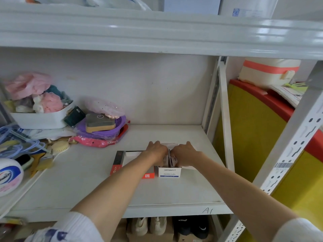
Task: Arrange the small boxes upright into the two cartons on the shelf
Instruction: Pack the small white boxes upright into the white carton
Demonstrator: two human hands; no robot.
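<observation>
Two open cartons sit side by side on the white shelf [87, 186]. The left carton [117, 162] is red and black with a white inside. The right carton [169, 172] is white and printed "PAPER CLIPS". Small boxes [172, 160] stand upright inside the white carton, showing between my hands. My left hand [156, 151] reaches over the left carton and presses on the small boxes from the left. My right hand [185, 152] presses on them from the right. Both sets of fingers curl down over the boxes and hide most of them.
Clutter fills the shelf's left side: a white bin [40, 117] of soft items, a purple bag [103, 128], brushes [43, 161], a white bottle [8, 175]. A metal upright [223, 110] bounds the right. Yellow and red bins [253, 130] stand beyond. Shoes [157, 226] sit below.
</observation>
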